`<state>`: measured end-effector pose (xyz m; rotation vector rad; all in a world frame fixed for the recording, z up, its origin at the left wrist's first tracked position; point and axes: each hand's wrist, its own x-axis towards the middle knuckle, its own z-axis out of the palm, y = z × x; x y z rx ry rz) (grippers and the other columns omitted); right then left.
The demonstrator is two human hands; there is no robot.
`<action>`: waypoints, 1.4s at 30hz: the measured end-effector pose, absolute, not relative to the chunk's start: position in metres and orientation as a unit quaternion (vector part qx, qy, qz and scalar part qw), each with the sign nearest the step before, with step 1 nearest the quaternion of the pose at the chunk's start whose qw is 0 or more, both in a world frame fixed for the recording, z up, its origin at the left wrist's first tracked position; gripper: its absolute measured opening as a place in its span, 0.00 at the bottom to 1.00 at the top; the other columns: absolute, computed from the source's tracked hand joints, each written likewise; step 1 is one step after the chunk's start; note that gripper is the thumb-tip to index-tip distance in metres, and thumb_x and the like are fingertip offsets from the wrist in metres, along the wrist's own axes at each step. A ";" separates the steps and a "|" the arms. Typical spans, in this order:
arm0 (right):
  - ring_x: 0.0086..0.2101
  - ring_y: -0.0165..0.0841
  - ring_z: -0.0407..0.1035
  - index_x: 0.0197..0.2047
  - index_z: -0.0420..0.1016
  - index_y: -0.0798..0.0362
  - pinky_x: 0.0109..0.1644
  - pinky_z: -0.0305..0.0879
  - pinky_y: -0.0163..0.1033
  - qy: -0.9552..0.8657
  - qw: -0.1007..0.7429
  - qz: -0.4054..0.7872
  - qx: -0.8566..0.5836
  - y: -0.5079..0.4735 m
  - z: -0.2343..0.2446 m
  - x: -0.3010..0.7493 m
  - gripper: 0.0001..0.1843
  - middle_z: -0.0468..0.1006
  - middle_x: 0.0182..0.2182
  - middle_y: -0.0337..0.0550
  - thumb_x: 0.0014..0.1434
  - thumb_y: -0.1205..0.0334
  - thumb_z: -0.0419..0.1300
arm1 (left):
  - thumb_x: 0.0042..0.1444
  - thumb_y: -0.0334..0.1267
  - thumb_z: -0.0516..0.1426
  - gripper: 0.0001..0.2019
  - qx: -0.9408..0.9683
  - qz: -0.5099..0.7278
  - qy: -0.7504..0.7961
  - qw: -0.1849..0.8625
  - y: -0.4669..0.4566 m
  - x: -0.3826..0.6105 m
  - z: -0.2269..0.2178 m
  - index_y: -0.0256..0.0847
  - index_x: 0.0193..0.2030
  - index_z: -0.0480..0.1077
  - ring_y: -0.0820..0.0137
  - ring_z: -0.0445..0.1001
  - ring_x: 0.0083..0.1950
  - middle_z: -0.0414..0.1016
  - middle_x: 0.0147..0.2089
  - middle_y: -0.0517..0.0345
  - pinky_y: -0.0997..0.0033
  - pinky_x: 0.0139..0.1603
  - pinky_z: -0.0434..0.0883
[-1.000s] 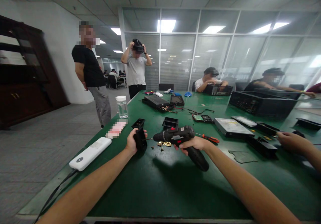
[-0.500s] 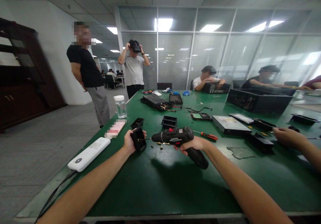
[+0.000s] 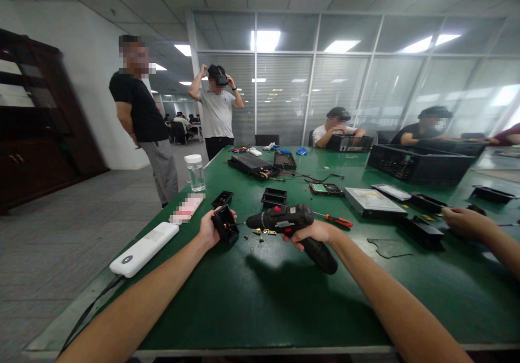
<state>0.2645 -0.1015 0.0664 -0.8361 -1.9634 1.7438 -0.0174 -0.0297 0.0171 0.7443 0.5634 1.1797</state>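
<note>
While left hand (image 3: 208, 229) grips black box (image 3: 225, 225), right hand (image 3: 312, 234) clasps drill (image 3: 284, 220), bit (image 3: 241, 223) pointed at box.

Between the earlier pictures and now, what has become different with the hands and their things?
The left hand has turned the black box, so its open side now faces the camera more. The right hand still grips the power drill; nothing was newly taken or let go.

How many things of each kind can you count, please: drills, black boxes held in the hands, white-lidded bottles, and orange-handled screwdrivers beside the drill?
Drill, in the right hand: 1
Black box, in the left hand: 1
White-lidded bottle: 1
Orange-handled screwdriver: 1
Total: 4
</note>
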 end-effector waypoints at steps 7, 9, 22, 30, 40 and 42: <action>0.21 0.24 0.60 0.35 0.64 0.62 0.26 0.59 0.30 -0.711 0.182 0.609 -0.302 -0.103 0.066 0.266 0.13 0.64 0.22 0.39 0.42 0.68 0.53 | 0.44 0.43 0.44 0.20 0.352 0.530 0.242 0.732 -0.031 -0.017 0.012 0.28 0.30 0.68 0.61 0.69 0.33 0.70 0.30 0.43 0.61 0.34 0.64; 0.22 0.24 0.60 0.36 0.64 0.62 0.26 0.59 0.30 -0.712 0.180 0.606 -0.306 -0.103 0.066 0.266 0.14 0.65 0.24 0.40 0.42 0.68 0.53 | 0.44 0.44 0.43 0.21 0.365 0.521 0.243 0.733 -0.031 -0.017 0.011 0.27 0.31 0.68 0.60 0.69 0.33 0.70 0.30 0.42 0.61 0.34 0.64; 0.22 0.22 0.60 0.37 0.62 0.62 0.25 0.58 0.29 -0.699 0.186 0.630 -0.282 -0.104 0.066 0.263 0.16 0.64 0.30 0.43 0.41 0.67 0.55 | 0.44 0.45 0.43 0.22 0.365 0.517 0.243 0.735 -0.025 -0.019 0.007 0.27 0.30 0.68 0.60 0.69 0.32 0.70 0.30 0.43 0.59 0.35 0.63; 0.21 0.23 0.59 0.34 0.64 0.60 0.25 0.56 0.30 -0.686 0.194 0.622 -0.324 -0.111 0.071 0.262 0.13 0.65 0.28 0.44 0.42 0.66 0.55 | 0.45 0.42 0.44 0.19 0.367 0.500 0.240 0.747 -0.024 -0.022 0.010 0.27 0.30 0.68 0.60 0.69 0.33 0.70 0.30 0.42 0.60 0.36 0.64; 0.21 0.23 0.58 0.34 0.66 0.55 0.25 0.55 0.33 -0.684 0.209 0.626 -0.312 -0.117 0.075 0.260 0.11 0.65 0.30 0.48 0.43 0.66 0.56 | 0.44 0.40 0.44 0.18 0.351 0.496 0.256 0.752 -0.027 -0.022 0.014 0.26 0.31 0.68 0.60 0.69 0.33 0.70 0.30 0.42 0.60 0.36 0.64; 0.21 0.23 0.58 0.34 0.66 0.55 0.25 0.55 0.33 -0.683 0.208 0.627 -0.312 -0.118 0.076 0.261 0.11 0.65 0.30 0.48 0.43 0.66 0.56 | 0.44 0.41 0.44 0.19 0.342 0.509 0.258 0.746 -0.028 -0.019 0.013 0.27 0.31 0.68 0.60 0.69 0.33 0.70 0.30 0.42 0.61 0.35 0.64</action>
